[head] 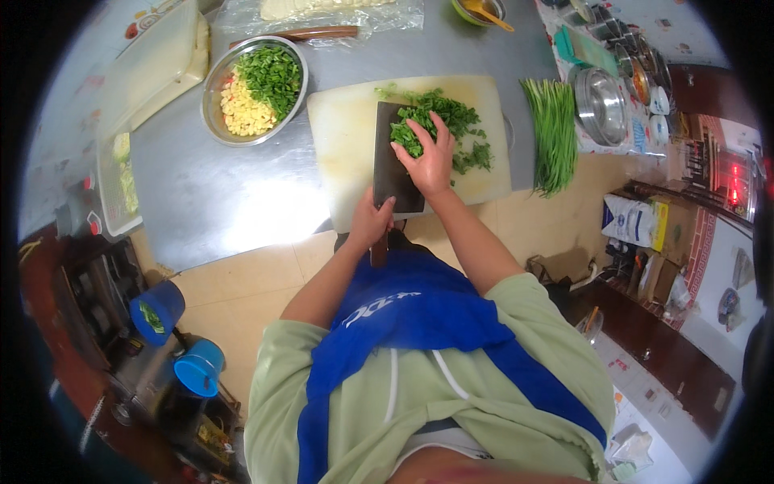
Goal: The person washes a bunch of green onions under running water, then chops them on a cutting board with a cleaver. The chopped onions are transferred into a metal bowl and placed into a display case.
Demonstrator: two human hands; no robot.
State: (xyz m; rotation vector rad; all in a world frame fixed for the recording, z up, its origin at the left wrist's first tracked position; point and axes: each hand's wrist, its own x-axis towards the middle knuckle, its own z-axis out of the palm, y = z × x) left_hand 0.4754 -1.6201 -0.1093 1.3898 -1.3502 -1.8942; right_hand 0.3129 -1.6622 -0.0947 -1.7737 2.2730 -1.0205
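Observation:
My left hand [372, 221] is closed around the handle end of a broad cleaver [387, 175], whose dark blade lies over the white cutting board [344, 145]. With fingers spread, my right hand [430, 160] touches chopped leafy greens [411, 130] heaped partly on the blade. More chopped greens [474, 156] are scattered on the board to the right. A steel bowl [208, 109] at the upper left holds chopped green stalks [272, 75] and diced yellow pieces [248, 112].
A bundle of long green stalks [551, 136] lies at the table's right edge, beside stacked steel bowls [600, 106]. A wooden rolling pin [314, 32] and plastic sheet are behind the bowl. Left stand a plastic bin [151, 66] and a white basket [115, 206]; blue buckets [199, 366] stand lower left.

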